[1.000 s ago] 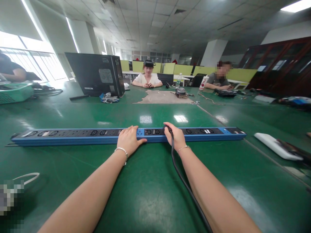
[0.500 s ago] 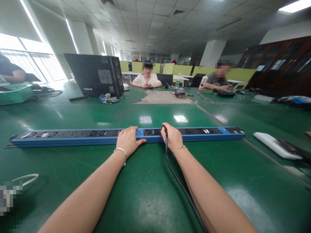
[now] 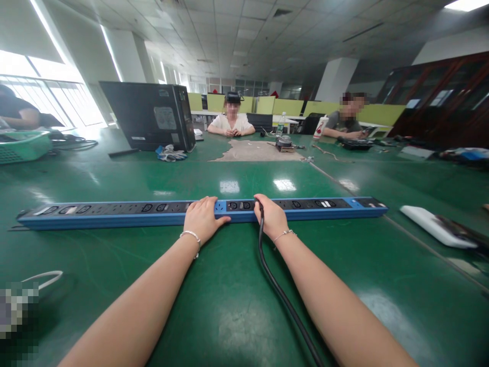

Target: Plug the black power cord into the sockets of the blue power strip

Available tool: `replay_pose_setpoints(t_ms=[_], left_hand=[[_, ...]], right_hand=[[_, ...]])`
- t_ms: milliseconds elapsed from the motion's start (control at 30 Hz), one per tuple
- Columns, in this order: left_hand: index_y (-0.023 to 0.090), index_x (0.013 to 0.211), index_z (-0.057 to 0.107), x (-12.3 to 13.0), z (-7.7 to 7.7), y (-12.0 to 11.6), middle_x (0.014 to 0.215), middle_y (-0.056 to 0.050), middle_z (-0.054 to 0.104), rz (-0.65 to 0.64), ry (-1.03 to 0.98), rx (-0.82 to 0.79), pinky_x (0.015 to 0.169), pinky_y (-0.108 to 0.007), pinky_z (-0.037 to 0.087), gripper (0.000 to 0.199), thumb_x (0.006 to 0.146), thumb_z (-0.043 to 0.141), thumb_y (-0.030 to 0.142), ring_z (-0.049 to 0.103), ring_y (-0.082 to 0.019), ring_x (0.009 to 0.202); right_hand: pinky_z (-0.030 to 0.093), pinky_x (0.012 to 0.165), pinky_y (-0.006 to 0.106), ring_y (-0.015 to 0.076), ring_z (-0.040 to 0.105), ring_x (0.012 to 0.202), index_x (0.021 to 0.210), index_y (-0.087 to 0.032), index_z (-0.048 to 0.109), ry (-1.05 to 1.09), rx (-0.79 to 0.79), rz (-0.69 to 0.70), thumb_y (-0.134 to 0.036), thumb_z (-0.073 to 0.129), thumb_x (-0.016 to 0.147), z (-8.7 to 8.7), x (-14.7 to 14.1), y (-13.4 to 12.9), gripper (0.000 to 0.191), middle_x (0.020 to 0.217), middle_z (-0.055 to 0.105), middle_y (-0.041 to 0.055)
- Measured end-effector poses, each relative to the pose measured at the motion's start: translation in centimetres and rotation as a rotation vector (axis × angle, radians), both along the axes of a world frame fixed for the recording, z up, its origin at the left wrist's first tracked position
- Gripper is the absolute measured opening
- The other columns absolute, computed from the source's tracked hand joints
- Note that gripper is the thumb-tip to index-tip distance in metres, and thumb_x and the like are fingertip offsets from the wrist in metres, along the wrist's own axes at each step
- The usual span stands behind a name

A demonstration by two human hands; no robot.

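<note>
A long blue power strip [image 3: 114, 220] with black socket panels lies across the green table in front of me. My left hand [image 3: 202, 218] grips it left of its middle, fingers over the top and thumb along the near side. Just to the right, my right hand [image 3: 272, 216] is closed around the end of a black power cord [image 3: 274, 279], right over the sockets. My fingers mostly cover the plug, so how far it sits in a socket cannot be made out. From there the cord runs down towards me beside my right forearm.
Behind the strip stand a black computer case [image 3: 147, 117] and gloves [image 3: 170, 153]. A green basket [image 3: 25, 147] is at far left, a white flat object [image 3: 435, 227] at right. Two people sit across the table, with a bottle [image 3: 280, 125] between them; another is at the left edge.
Both hands keep their places on the strip and cord. The cord's lower part has shifted slightly to the left, and the view has moved a little.
</note>
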State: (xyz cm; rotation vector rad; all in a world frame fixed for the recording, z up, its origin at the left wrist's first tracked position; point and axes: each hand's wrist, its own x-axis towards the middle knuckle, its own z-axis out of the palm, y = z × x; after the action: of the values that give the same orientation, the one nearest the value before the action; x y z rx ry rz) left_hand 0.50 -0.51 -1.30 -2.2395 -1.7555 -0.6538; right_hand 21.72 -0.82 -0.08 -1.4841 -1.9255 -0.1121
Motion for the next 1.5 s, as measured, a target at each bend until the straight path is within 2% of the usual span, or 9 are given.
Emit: replay_pose_setpoints(t_ms=[133,400,933,1033,1133,1200,1300,1433,1500], left_hand=[[0.015,0.121,0.048,0.1,0.1,-0.2,0.122,-0.016,0.058,-0.007,-0.001,-0.007,0.099,-0.042,0.034,0.066,0.072,0.057,0.058,0.049,-0.029,0.118],[0.031,0.128,0.044,0.4,0.2,-0.8,0.132,-0.007,0.051,-0.002,0.101,-0.012,0.100,-0.043,0.030,0.054,0.081,0.044,0.058,0.043,-0.026,0.123],[0.032,0.127,0.046,0.4,0.1,-0.6,0.130,-0.006,0.052,-0.002,0.115,-0.006,0.098,-0.041,0.031,0.053,0.081,0.042,0.060,0.044,-0.024,0.121],[0.032,0.127,0.047,0.3,0.2,-0.7,0.130,-0.007,0.052,-0.003,0.109,-0.005,0.098,-0.041,0.031,0.053,0.081,0.043,0.059,0.044,-0.024,0.121],[0.032,0.126,0.048,0.3,0.1,-0.6,0.128,-0.007,0.053,-0.014,0.102,0.007,0.097,-0.041,0.031,0.053,0.081,0.044,0.059,0.045,-0.025,0.120],[0.032,0.126,0.048,0.3,0.1,-0.6,0.128,-0.007,0.053,-0.020,0.102,0.012,0.097,-0.041,0.032,0.052,0.081,0.044,0.059,0.045,-0.025,0.120],[0.032,0.126,0.048,0.3,0.1,-0.6,0.128,-0.006,0.053,-0.015,0.100,0.009,0.096,-0.041,0.032,0.053,0.081,0.043,0.059,0.045,-0.025,0.120],[0.032,0.126,0.047,0.3,0.2,-0.7,0.129,-0.006,0.053,-0.007,0.106,-0.008,0.097,-0.042,0.032,0.053,0.081,0.042,0.059,0.045,-0.024,0.120],[0.033,0.126,0.047,0.3,0.3,-0.7,0.129,-0.006,0.052,-0.008,0.112,-0.015,0.097,-0.042,0.032,0.053,0.081,0.042,0.060,0.044,-0.024,0.121]], right_hand=[[0.046,0.089,0.029,0.0180,0.063,0.094,0.112,-0.017,0.059,-0.087,0.066,-0.007,-0.023,0.040,0.088,-0.4,0.1,-0.4,0.031,0.108,0.066,0.0058],[0.046,0.090,0.034,0.0201,0.063,0.095,0.111,-0.016,0.058,-0.009,0.096,0.010,-0.022,0.040,0.088,-1.0,0.1,0.0,0.030,0.109,0.066,0.0072],[0.050,0.088,0.030,0.0182,0.065,0.095,0.110,-0.018,0.059,0.123,0.250,0.042,-0.026,0.038,0.089,-2.6,0.6,0.9,0.031,0.109,0.067,0.0066],[0.050,0.088,0.030,0.0186,0.065,0.095,0.109,-0.017,0.060,0.148,0.265,0.054,-0.029,0.037,0.089,-2.2,0.3,0.7,0.032,0.107,0.067,0.0073],[0.048,0.091,0.030,0.0184,0.063,0.099,0.110,-0.017,0.059,0.287,0.357,-0.012,-0.031,0.036,0.090,-0.6,0.5,0.6,0.034,0.110,0.066,0.0081],[0.046,0.094,0.032,0.0187,0.061,0.102,0.111,-0.019,0.058,0.387,0.398,-0.075,-0.034,0.035,0.090,0.7,1.7,0.7,0.035,0.113,0.064,0.0079],[0.047,0.092,0.036,0.0202,0.062,0.098,0.108,-0.020,0.060,0.432,0.334,-0.075,-0.040,0.040,0.088,1.7,5.8,1.1,0.036,0.108,0.066,0.0076],[0.047,0.089,0.039,0.0221,0.062,0.094,0.102,-0.018,0.063,0.499,0.223,-0.133,-0.045,0.045,0.083,0.5,12.7,1.5,0.038,0.099,0.068,0.0087],[0.047,0.087,0.041,0.0226,0.062,0.090,0.099,-0.018,0.064,0.498,0.170,-0.149,-0.046,0.046,0.081,-0.4,14.9,1.5,0.038,0.096,0.069,0.0086]])
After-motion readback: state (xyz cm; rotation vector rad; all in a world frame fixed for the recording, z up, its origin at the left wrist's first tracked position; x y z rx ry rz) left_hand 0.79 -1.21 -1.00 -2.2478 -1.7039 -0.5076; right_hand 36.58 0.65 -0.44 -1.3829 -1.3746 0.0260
